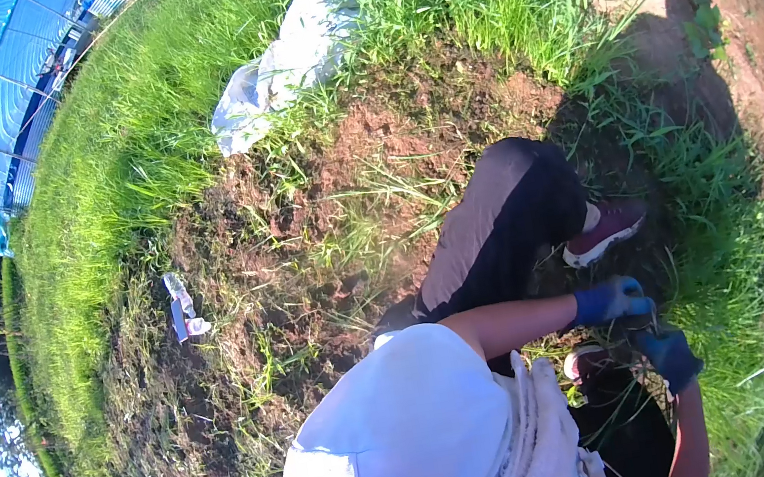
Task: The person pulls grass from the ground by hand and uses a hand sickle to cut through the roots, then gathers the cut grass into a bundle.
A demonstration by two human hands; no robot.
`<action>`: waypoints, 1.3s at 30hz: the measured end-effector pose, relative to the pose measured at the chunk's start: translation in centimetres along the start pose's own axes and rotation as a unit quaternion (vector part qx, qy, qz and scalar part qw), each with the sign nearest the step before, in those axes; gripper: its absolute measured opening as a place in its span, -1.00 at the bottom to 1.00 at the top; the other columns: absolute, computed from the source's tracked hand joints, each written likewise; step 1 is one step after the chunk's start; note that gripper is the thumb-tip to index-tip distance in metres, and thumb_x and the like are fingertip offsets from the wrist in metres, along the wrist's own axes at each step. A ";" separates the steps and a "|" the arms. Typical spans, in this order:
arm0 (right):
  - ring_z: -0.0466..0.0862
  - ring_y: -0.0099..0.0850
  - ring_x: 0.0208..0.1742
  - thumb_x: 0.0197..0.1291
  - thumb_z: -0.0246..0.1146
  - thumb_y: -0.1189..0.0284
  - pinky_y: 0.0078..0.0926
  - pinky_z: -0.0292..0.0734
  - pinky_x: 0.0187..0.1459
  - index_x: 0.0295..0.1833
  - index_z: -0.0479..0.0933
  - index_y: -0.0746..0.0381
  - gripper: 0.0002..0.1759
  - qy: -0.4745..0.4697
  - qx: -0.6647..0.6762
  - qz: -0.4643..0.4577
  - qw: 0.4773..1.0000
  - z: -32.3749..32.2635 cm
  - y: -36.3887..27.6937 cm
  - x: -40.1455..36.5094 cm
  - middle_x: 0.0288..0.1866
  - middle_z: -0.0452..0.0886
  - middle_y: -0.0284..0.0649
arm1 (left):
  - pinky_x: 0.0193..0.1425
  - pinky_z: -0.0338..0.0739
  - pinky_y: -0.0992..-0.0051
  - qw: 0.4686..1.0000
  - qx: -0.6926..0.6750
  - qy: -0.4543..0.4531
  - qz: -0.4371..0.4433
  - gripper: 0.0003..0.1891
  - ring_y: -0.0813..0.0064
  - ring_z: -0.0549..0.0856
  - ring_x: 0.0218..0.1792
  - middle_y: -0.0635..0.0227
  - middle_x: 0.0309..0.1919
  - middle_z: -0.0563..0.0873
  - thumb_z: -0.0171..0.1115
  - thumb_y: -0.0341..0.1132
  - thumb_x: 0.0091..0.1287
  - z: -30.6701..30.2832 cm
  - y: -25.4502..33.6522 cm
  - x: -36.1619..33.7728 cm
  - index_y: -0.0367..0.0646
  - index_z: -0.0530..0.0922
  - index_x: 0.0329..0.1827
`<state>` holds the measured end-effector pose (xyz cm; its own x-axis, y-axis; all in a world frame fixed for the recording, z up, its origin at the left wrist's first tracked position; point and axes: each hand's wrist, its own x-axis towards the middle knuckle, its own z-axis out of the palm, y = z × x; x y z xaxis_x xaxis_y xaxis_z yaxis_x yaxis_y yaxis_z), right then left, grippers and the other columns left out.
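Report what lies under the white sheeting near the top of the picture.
Around the white sheeting, green grass and patches of reddish soil show. Whatever is directly beneath it is covered and cannot be seen.

Two gloved hands [611, 301] and two bare forearms [525, 320] at lower right; two shoes [613, 234] near them. One white sheet [301, 56] at upper centre, one clear bottle [177, 293] at middle left, one blue-covered structure [7, 78] at upper left.

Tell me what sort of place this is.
Outdoors, probably a farm or garden plot: green grass borders a patch of reddish soil, and a blue-sheeted structure, perhaps a greenhouse, stands beyond.
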<state>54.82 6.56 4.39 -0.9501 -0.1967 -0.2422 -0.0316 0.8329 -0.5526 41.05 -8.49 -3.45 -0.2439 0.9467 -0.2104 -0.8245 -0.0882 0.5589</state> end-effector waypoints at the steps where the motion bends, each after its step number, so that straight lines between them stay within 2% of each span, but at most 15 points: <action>1: 0.69 -0.21 -0.30 -0.01 0.24 0.47 -0.33 0.58 -0.25 -0.18 0.64 0.18 -0.77 -0.023 -0.061 -0.002 0.998 1.2 -0.5 0.2 -0.25 0.70 -0.14 | -0.13 0.60 0.28 0.949 0.308 0.015 0.063 -0.80 0.25 0.71 -0.24 0.24 -0.24 0.72 0.22 -0.23 0.24 -0.9 0.1 -0.5 -0.11 0.61 -0.17; 2: 0.69 -0.18 -0.30 -0.03 0.25 0.45 -0.29 0.58 -0.24 -0.21 0.64 0.17 -0.78 -0.046 -0.120 -0.002 0.992 1.9 -1.2 0.7 -0.23 0.70 -0.16 | -0.14 0.58 0.20 0.804 0.583 0.031 0.116 -0.81 0.16 0.70 -0.27 0.19 -0.30 0.72 0.26 -0.24 0.17 -1.5 0.2 -1.0 -0.11 0.62 -0.22; 3: 0.69 -0.18 -0.30 -0.03 0.25 0.45 -0.29 0.58 -0.24 -0.21 0.64 0.17 -0.78 -0.045 -0.121 -0.002 0.992 2.1 -1.2 1.4 -0.23 0.70 -0.16 | -0.06 0.53 0.19 0.736 0.629 0.064 0.242 -0.73 0.11 0.66 -0.14 0.17 -0.26 0.68 0.28 -0.26 0.02 -1.6 -0.2 -1.4 -0.09 0.62 -0.20; 7: 0.68 -0.18 -0.25 -0.02 0.24 0.47 -0.31 0.57 -0.17 -0.20 0.64 0.17 -0.78 0.045 -0.134 -0.099 0.985 1.9 -0.6 2.1 -0.20 0.70 -0.18 | 0.01 0.50 0.20 0.696 0.629 0.010 0.347 -0.61 0.12 0.63 -0.06 0.21 -0.19 0.67 0.28 -0.24 -0.01 3.0 3.4 -4.2 -0.10 0.57 -0.07; 9: 0.68 -0.18 -0.23 -0.02 0.23 0.47 -0.31 0.57 -0.16 -0.20 0.64 0.17 -0.78 0.074 -0.142 -0.113 0.981 1.9 -0.2 2.3 -0.20 0.70 -0.19 | 0.00 0.52 0.21 0.585 0.723 -0.001 0.368 -0.39 0.10 0.61 -0.03 0.17 -0.09 0.63 0.33 -0.30 -0.06 3.5 3.3 -4.5 -0.03 0.44 0.17; 12: 0.67 -0.22 -0.13 0.01 0.22 0.50 -0.34 0.55 -0.07 -0.14 0.64 0.17 -0.75 0.096 -0.104 -0.115 0.983 1.0 -0.8 2.8 -0.16 0.69 -0.16 | 0.00 0.53 0.18 0.656 0.727 -0.024 0.202 -0.30 0.08 0.62 -0.02 0.15 -0.08 0.63 0.40 -0.26 -0.09 4.3 4.6 -4.0 -0.02 0.39 0.22; 16: 0.68 -0.29 -0.23 0.02 0.22 0.57 -0.45 0.56 -0.17 -0.13 0.63 0.23 -0.76 0.138 -0.075 -0.100 0.982 -1.9 -4.8 3.1 -0.25 0.67 -0.14 | 0.00 0.55 0.21 0.733 0.638 -0.056 0.229 -0.29 0.02 0.63 -0.03 0.11 -0.11 0.64 0.45 -0.22 -0.11 2.2 2.4 -1.9 -0.04 0.40 0.20; 18: 0.62 -0.32 -0.39 -0.03 0.29 0.48 -0.41 0.49 -0.32 -0.29 0.59 0.24 -0.86 0.158 0.047 -0.057 0.985 -1.3 -4.5 3.1 -0.38 0.61 -0.22 | -0.01 0.55 0.33 0.793 0.589 -0.049 0.148 -0.35 0.22 0.68 -0.07 0.18 -0.08 0.66 0.43 -0.25 -0.04 2.5 2.7 -2.1 -0.11 0.43 0.18; 19: 0.58 -0.46 -0.40 0.11 0.30 0.41 -0.47 0.48 -0.33 -0.24 0.59 0.26 -0.84 0.139 0.236 0.094 0.957 -0.7 -4.0 2.9 -0.39 0.63 -0.28 | -0.01 0.55 0.33 0.791 0.591 -0.060 0.146 -0.35 0.22 0.68 -0.07 0.18 -0.08 0.66 0.43 -0.25 -0.04 2.7 2.4 -2.0 -0.11 0.43 0.18; 21: 0.57 -0.50 -0.39 0.15 0.28 0.39 -0.48 0.48 -0.33 -0.24 0.60 0.28 -0.83 0.140 0.274 0.153 0.939 -2.3 -6.6 3.2 -0.38 0.65 -0.28 | -0.02 0.55 0.42 0.941 0.287 -0.101 0.146 -0.39 0.46 0.67 -0.12 0.29 -0.07 0.67 0.43 -0.29 -0.01 3.0 1.3 -1.6 -0.19 0.45 0.16; 25: 0.65 -0.41 -0.30 0.16 0.32 0.19 -0.42 0.52 -0.23 -0.10 0.64 0.24 -0.65 0.073 0.281 0.284 0.914 -4.1 -8.4 1.6 -0.27 0.71 -0.13 | -0.02 0.56 0.47 0.929 0.316 -0.193 0.021 -0.37 0.57 0.63 -0.14 0.34 -0.06 0.65 0.45 -0.36 -0.04 2.2 2.5 -2.5 -0.25 0.45 0.15; 27: 0.65 -0.41 -0.31 0.14 0.33 0.20 -0.41 0.52 -0.23 -0.13 0.64 0.25 -0.66 0.084 0.272 0.261 0.922 -5.0 -9.5 0.4 -0.29 0.70 -0.12 | -0.06 0.58 0.48 0.960 0.066 -0.227 -0.147 -0.37 0.57 0.63 -0.15 0.31 -0.11 0.65 0.47 -0.42 -0.11 4.4 4.7 -4.5 -0.26 0.47 0.11; 31: 0.64 -0.41 -0.36 0.11 0.32 0.29 -0.40 0.53 -0.27 -0.25 0.63 0.29 -0.74 0.027 0.235 0.144 0.961 -4.6 -8.0 -0.4 -0.38 0.67 -0.14 | -0.14 0.59 0.46 0.962 0.100 -0.211 -0.139 -0.39 0.55 0.64 -0.21 0.30 -0.21 0.67 0.50 -0.43 -0.15 5.5 7.0 -6.2 -0.27 0.49 0.06; 33: 0.55 -0.49 -0.44 0.05 0.24 0.45 -0.45 0.49 -0.40 -0.22 0.60 0.29 -0.82 0.010 0.312 0.123 0.942 -4.1 -7.8 -1.2 -0.40 0.63 -0.29 | -0.25 0.57 0.44 0.904 0.116 -0.290 -0.292 -0.53 0.51 0.65 -0.32 0.34 -0.35 0.69 0.52 -0.39 -0.10 5.4 7.3 -6.5 -0.23 0.57 -0.07; 39: 0.57 -0.44 -0.43 0.04 0.27 0.44 -0.44 0.50 -0.38 -0.25 0.61 0.28 -0.83 0.006 0.280 0.161 0.946 -1.6 -5.9 -2.4 -0.41 0.63 -0.25 | -0.31 0.53 0.32 0.731 0.627 -0.266 -0.049 -0.63 0.35 0.69 -0.39 0.24 -0.42 0.73 0.48 -0.14 -0.04 5.5 4.9 -6.7 -0.19 0.66 -0.25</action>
<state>56.80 2.95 9.54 -0.8860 0.0288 -0.4628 0.4264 0.4427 -0.7888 41.46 -13.57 5.11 0.2930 0.9452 -0.1443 0.3725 0.0262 0.9277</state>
